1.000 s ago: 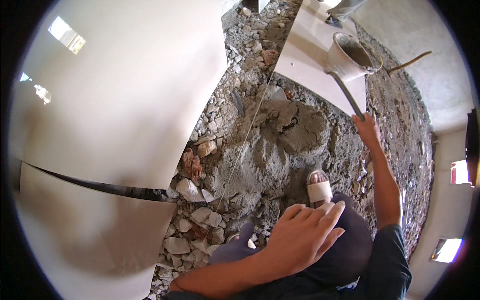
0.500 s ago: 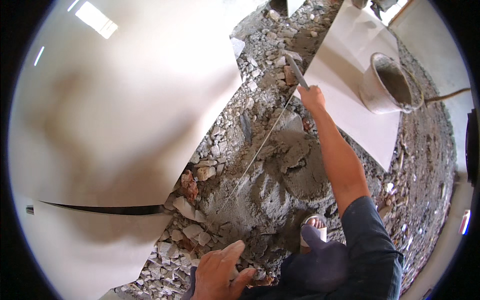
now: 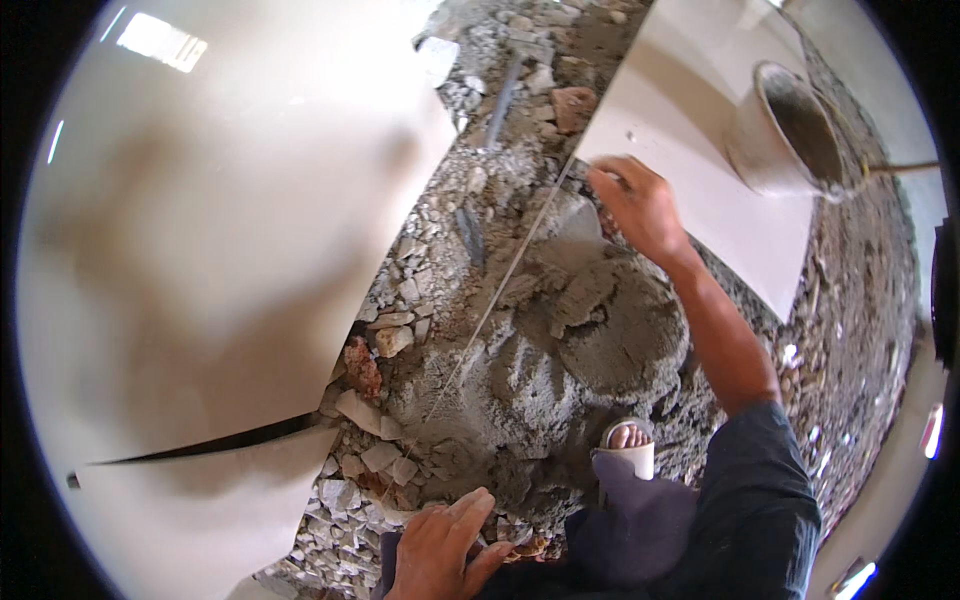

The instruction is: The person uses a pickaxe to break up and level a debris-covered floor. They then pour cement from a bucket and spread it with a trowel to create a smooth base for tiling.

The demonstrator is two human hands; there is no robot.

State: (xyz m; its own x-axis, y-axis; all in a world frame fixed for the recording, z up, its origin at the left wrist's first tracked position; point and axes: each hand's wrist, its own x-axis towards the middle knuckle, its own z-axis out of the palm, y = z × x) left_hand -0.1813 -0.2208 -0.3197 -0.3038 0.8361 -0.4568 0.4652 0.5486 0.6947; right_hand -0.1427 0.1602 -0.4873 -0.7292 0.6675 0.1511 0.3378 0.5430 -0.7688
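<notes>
My right hand (image 3: 645, 210) is over the corner of the white tile on the right (image 3: 690, 130), beside a taut string (image 3: 510, 270). Its fingers are loosely bent and apart, with nothing seen in them. A tool with a grey handle (image 3: 505, 100) lies on the rubble beyond that hand; its far end blends into the stones, so its kind is unclear. My left hand (image 3: 440, 548) is low in the view, fingers stretched and thumb apart, holding nothing. Wet grey mortar (image 3: 610, 320) is heaped and spread between the hands.
Large glossy white tiles (image 3: 230, 250) cover the left, with a dark gap (image 3: 220, 440) between two of them. A mortar-stained bucket (image 3: 790, 130) stands on the right tile. Broken stones (image 3: 395, 340) line the strip. My sandalled foot (image 3: 628, 445) is beside the mortar.
My right hand has let go of the grey-handled tool, which now lies on the rubble, and has drawn back toward the tile corner. The view has shifted slightly. My left hand is nearly still.
</notes>
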